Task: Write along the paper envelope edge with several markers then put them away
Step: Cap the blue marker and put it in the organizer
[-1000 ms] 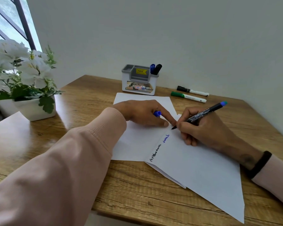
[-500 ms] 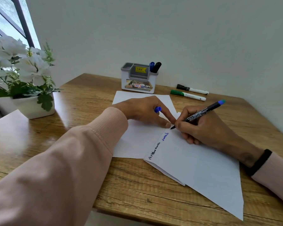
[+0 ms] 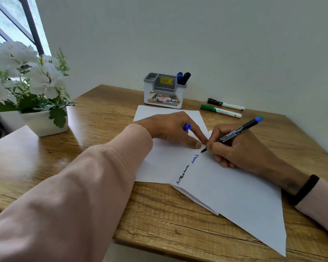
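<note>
A white paper envelope [image 3: 235, 193] lies slanted on the wooden table, with black and blue writing along its left edge. My right hand [image 3: 237, 146] grips a black marker with a blue end [image 3: 237, 132], its tip touching the envelope's edge near the top corner. My left hand [image 3: 174, 129] presses flat beside that corner and holds the blue cap [image 3: 187, 127] between its fingers. A white sheet [image 3: 165, 159] lies under my left hand. A grey-white holder [image 3: 164, 100] at the back contains a blue and a black marker [image 3: 185, 78].
A black-capped marker [image 3: 225, 104] and a green-capped marker [image 3: 221, 111] lie side by side at the back right, near the wall. A white pot of white flowers [image 3: 44, 121] stands at the left. The table's front edge runs below the envelope.
The marker tip has crept a little further up the envelope's edge, lengthening the blue writing. My left hand has stayed in place. The camera has shifted slightly.
</note>
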{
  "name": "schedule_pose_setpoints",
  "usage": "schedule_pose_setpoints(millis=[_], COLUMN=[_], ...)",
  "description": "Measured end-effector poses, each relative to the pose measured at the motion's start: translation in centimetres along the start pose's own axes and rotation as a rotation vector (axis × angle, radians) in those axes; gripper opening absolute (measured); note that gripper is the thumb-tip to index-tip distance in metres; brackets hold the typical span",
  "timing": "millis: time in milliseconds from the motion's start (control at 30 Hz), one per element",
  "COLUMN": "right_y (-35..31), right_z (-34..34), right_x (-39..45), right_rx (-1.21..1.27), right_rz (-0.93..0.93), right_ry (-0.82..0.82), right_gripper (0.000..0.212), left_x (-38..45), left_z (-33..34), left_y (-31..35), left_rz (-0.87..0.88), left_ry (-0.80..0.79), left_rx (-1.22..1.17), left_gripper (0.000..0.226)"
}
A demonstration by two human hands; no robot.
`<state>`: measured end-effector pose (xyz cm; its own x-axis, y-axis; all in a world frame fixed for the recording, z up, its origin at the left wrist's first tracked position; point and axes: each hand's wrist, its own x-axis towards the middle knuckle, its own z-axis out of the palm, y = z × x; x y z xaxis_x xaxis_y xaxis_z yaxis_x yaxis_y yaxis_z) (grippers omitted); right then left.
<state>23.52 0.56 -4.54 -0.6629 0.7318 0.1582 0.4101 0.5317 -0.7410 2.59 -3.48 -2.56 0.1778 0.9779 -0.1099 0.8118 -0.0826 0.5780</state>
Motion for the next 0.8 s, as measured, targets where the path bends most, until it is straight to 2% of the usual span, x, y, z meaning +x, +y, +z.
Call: schedule_pose_setpoints(millis=[800], right_y=[-0.2], right_z=[0.05], right_x=[-0.05], right_rx=[0.007], right_rz=[0.047], right_ry=[0.05], right_gripper=[0.015], left_x=[0.09], left_z=[-0.04], left_y=[0.02], left_rz=[0.003], left_ry=[-0.013], left_rx=[0.03], left_gripper=[0.029])
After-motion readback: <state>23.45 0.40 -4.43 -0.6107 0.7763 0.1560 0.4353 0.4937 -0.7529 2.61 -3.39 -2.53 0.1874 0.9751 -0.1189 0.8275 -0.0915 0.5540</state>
